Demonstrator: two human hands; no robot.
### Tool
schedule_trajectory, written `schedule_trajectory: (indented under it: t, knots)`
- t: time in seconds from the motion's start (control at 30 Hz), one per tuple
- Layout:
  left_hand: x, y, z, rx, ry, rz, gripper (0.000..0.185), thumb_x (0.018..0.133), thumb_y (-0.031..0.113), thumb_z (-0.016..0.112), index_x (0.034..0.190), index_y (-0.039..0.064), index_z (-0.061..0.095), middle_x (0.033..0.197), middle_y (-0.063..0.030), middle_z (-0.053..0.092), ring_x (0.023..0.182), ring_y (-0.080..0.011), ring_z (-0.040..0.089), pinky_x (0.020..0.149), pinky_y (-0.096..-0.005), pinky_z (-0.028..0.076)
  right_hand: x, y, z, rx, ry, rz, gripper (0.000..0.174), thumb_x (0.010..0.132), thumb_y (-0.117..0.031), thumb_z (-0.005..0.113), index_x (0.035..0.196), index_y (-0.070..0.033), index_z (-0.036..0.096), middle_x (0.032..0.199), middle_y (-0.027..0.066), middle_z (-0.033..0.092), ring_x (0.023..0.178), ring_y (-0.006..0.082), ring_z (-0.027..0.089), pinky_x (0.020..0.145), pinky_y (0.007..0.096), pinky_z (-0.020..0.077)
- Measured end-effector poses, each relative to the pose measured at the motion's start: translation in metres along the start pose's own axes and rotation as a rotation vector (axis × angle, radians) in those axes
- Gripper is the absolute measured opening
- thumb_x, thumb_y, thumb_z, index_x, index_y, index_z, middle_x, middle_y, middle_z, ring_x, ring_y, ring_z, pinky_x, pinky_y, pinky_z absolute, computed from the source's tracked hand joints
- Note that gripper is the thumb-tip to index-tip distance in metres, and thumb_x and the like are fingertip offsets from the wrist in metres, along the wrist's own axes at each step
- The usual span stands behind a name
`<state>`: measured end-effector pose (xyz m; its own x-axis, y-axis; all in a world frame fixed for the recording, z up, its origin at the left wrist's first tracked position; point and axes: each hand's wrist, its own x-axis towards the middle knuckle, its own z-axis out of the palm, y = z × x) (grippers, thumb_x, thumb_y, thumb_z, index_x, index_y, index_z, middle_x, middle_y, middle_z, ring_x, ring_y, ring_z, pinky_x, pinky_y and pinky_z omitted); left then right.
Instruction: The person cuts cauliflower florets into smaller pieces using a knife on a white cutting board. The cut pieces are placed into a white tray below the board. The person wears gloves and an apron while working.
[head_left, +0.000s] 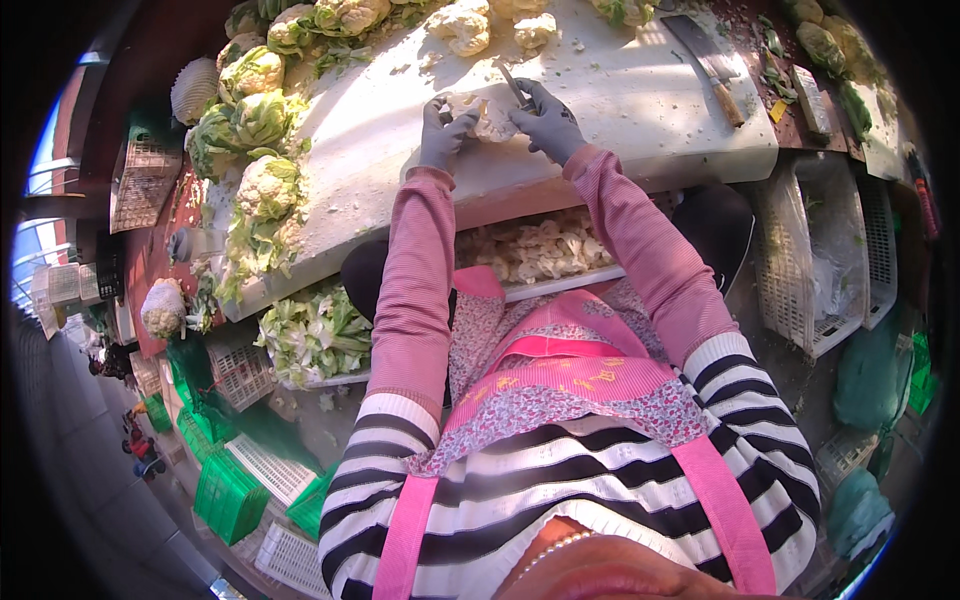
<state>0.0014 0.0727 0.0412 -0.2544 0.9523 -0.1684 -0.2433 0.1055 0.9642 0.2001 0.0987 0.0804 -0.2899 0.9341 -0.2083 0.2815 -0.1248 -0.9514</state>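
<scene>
A pale cauliflower piece (493, 120) is gripped in my gloved left hand (448, 131) above the near edge of the white tabletop (360, 165). My gloved right hand (551, 122) is closed around a small knife (511, 84), its blade pointing up and away from me. The fingers of that hand come up against the right side of the cauliflower piece. Below the table edge, between my knees, a crate holds many cut cauliflower florets (547, 247). Trimmed cauliflower heads (459, 28) lie just beyond my hands.
A cleaver (705, 67) with a wooden handle rests on the table's right side. Leafy cauliflowers (262, 120) line the left edge. Cut leaves (319, 334) fill a container at lower left. A lined plastic crate (814, 247) stands at right, and green crates (229, 495) sit on the floor behind left.
</scene>
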Motion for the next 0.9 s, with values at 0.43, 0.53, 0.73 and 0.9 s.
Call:
schedule_trajectory:
  t: [0.43, 0.53, 0.73, 0.9]
  knots:
    - [-0.074, 0.006, -0.046, 0.041, 0.205, -0.234, 0.049, 0.096, 0.010, 0.060, 0.143, 0.013, 0.047, 0.115, -0.0128, 0.063, 0.088, -0.0207, 0.067, 0.068, -0.0330, 0.062, 0.021, 0.025, -0.027, -0.002, 0.361, 0.058, 0.040, 0.091, -0.032, 0.073, 0.115, -0.001, 0.064, 0.079, 0.0069, 0.067, 0.060, 0.0134, 0.063, 0.056, 0.0278, 0.0527]
    - [-0.076, -0.012, -0.055, 0.329, 0.339, 0.049, 0.055, 0.095, 0.009, 0.060, 0.148, 0.012, 0.045, 0.112, -0.0111, 0.064, 0.082, -0.0143, 0.063, 0.059, -0.0253, 0.056, -0.009, 0.004, -0.018, -0.170, 0.183, -0.085, 0.044, 0.092, -0.042, 0.066, 0.115, -0.005, 0.063, 0.082, 0.0079, 0.068, 0.063, 0.0164, 0.064, 0.064, 0.0324, 0.0530]
    - [-0.067, -0.023, -0.066, 0.514, 0.193, 0.189, 0.057, 0.094, 0.016, 0.065, 0.146, 0.005, 0.047, 0.103, -0.0096, 0.062, 0.072, -0.0109, 0.054, 0.058, -0.0239, 0.043, -0.077, 0.006, 0.045, -0.251, -0.134, -0.032, 0.039, 0.095, -0.043, 0.057, 0.108, -0.007, 0.063, 0.084, 0.0099, 0.068, 0.074, 0.0250, 0.065, 0.072, 0.0377, 0.0515]
    - [-0.087, -0.008, -0.043, 0.687, 0.311, 0.223, 0.067, 0.088, 0.025, 0.073, 0.146, 0.004, 0.046, 0.124, -0.0223, 0.052, 0.106, -0.0306, 0.061, 0.089, -0.0383, 0.053, -0.075, 0.010, 0.055, -0.365, -0.087, -0.078, 0.036, 0.096, -0.042, 0.059, 0.107, -0.007, 0.061, 0.079, 0.0121, 0.067, 0.065, 0.0259, 0.065, 0.065, 0.0393, 0.0532]
